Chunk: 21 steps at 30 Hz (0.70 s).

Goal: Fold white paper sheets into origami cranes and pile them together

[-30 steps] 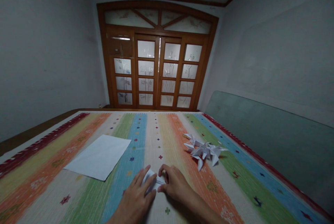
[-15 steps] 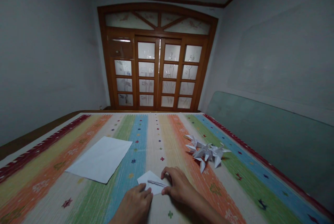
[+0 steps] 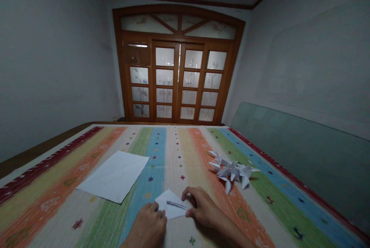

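A small folded sheet of white paper (image 3: 170, 213) lies on the tablecloth before me, with a crease or narrow gap running across its middle. My right hand (image 3: 202, 206) has its thumb and curved forefinger closed on the right corner of this paper. Curled at the left edge of the paper, my left hand (image 3: 152, 223) holds it down with closed fingers; the fingertips are partly hidden. Farther right rests a cluster of folded white paper figures (image 3: 232, 171), with pointed tips. To the left is a flat white sheet of paper (image 3: 114, 176).
A striped, patterned tablecloth (image 3: 98, 221) covers the table. Along its right side stands a pale green panel (image 3: 295, 151). Beyond the far edge are wooden doors with glass panes (image 3: 177, 78), and a plain wall (image 3: 58, 55) rises at the left.
My left fingers have drawn back from the paper's face to its left edge and curled more. My right hand still pinches the right corner. The view has shifted slightly.
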Tool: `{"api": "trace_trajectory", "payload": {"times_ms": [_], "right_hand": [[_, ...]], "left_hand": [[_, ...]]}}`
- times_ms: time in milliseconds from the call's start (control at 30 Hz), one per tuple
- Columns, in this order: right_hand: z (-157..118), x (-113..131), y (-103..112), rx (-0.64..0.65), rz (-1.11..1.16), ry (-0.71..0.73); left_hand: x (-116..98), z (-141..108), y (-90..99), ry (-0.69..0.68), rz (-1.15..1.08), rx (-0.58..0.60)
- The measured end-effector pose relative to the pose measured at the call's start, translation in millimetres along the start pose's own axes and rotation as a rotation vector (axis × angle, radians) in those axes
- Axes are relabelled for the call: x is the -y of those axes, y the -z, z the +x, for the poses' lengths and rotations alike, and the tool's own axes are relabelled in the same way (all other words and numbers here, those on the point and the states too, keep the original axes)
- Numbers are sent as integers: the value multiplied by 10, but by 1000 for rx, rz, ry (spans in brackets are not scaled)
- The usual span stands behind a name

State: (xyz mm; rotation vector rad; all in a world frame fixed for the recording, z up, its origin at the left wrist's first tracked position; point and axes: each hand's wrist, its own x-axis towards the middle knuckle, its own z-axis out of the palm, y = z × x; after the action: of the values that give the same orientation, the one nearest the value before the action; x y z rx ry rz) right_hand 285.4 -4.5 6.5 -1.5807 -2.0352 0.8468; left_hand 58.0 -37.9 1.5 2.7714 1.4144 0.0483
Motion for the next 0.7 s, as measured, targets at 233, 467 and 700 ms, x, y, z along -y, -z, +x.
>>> {"api": "trace_trajectory", "payload": {"times_ms": [233, 467, 700], "right_hand": [[-17, -31, 50, 28, 31, 33], [-63, -111, 31, 26, 93, 102], [-77, -118, 1, -5, 102, 113]], "left_hand": [[78, 43, -70, -61, 3, -50], [112, 28, -146, -76, 21, -97], [174, 21, -227, -131, 21, -199]]}}
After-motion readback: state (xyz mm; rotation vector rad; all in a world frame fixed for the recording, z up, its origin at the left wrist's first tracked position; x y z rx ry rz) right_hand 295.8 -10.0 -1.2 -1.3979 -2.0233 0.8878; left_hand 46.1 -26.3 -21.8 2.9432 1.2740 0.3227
